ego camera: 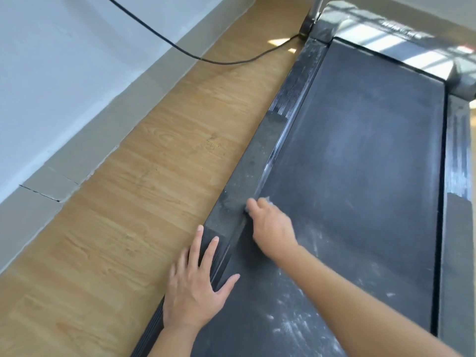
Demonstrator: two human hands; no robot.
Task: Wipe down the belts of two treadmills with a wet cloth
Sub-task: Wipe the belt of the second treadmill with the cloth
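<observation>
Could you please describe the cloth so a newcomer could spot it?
Find the dark treadmill belt beside the wooden floor. At its left edge, the right hand grips the cloth, a small pale wad, the only bunched thing there.

One treadmill [386,34] shows, with one belt [360,163]. It has two rails: one left side rail [260,161] and one right side rail [458,155]. There are two hands, one left hand [195,287] and one right hand [270,225]. One cloth [265,200] peeks out, mostly hidden. One cable [180,48] and one upright post [313,11] show.
</observation>
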